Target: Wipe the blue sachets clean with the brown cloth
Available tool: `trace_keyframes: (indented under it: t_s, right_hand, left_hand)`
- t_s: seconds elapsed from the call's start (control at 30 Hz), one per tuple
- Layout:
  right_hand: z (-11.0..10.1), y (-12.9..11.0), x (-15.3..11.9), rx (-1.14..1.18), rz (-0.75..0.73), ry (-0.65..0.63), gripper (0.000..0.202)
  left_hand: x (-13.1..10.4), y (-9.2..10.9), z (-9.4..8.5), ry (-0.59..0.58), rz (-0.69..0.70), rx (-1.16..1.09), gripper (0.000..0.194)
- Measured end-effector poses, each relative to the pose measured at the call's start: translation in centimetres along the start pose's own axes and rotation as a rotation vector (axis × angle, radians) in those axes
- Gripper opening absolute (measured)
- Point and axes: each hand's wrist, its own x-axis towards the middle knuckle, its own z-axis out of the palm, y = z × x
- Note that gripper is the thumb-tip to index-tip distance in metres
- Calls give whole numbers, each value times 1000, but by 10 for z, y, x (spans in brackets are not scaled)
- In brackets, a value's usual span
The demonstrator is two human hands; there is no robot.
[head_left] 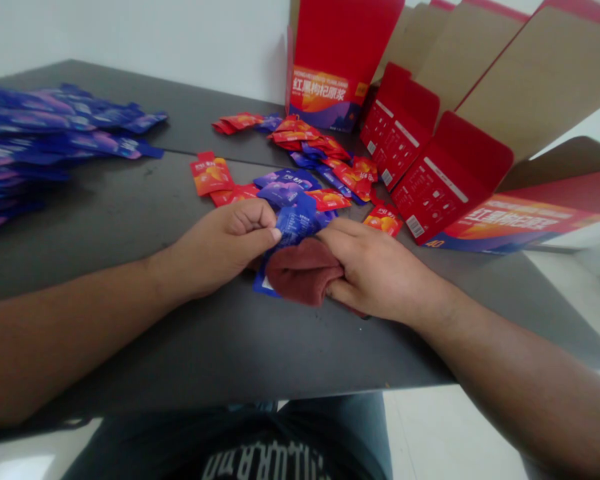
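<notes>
Pinched between the thumb and curled fingers of my left hand point(247, 233) is the edge of a blue sachet point(295, 223). My right hand point(380, 267) grips a bunched reddish-brown cloth point(305, 270), which lies against the lower part of that sachet. Another blue piece with a white patch point(264, 283) shows beneath the cloth. Just beyond my hands, blue sachets point(286, 183) and red sachets point(213, 175) lie in a loose heap on the dark grey table point(180, 347).
A large pile of blue sachets point(70, 133) lies at the far left. An upright red box point(325, 73) stands at the back. Further open red boxes point(455, 173) with raised flaps line the right side. The table's front edge runs close to my body.
</notes>
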Motion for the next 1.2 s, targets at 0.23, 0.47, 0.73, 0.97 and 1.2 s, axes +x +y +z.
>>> trace_keyframes:
  t_s: [0.23,0.47,0.73,0.97,1.2]
  right_hand:
    - [2,1,0,8,-29,19,16]
    - [1,3,0,-47,79,106,18]
    - [2,0,-1,-16,-30,9,14]
    - [3,5,1,-35,37,82,14]
    - [2,11,1,-34,113,198,19]
  left_hand:
    - [1,-2,0,20,15,43,16]
    - [1,1,0,5,-4,9,14]
    - [-2,2,0,-15,17,17,18]
    - [-3,5,1,-13,-14,18,17]
    - [-3,10,1,-25,-35,14,16]
